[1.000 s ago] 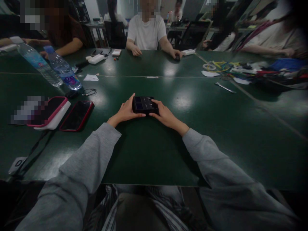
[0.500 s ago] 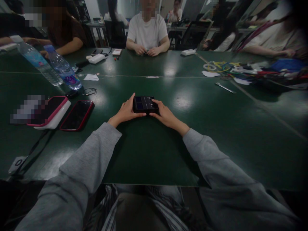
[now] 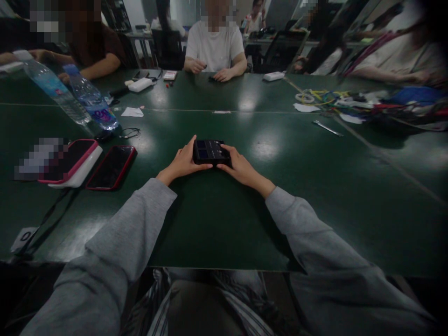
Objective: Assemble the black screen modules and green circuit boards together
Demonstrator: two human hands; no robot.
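I am holding a small black box between both my hands on the green table, right in front of me. My left hand is closing on its left side, with the thumb under the front edge, and my right hand is closing on its right side. Two phones are lying well apart to the left, near two water bottles.

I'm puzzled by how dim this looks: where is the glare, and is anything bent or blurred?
Head view: dim overall; pale ceiling-light glare patches sit on the dark green table beyond the small black box held between the left hand and right hand; table seams curve from wide-angle distortion; the corners darken; faces are pixelated.
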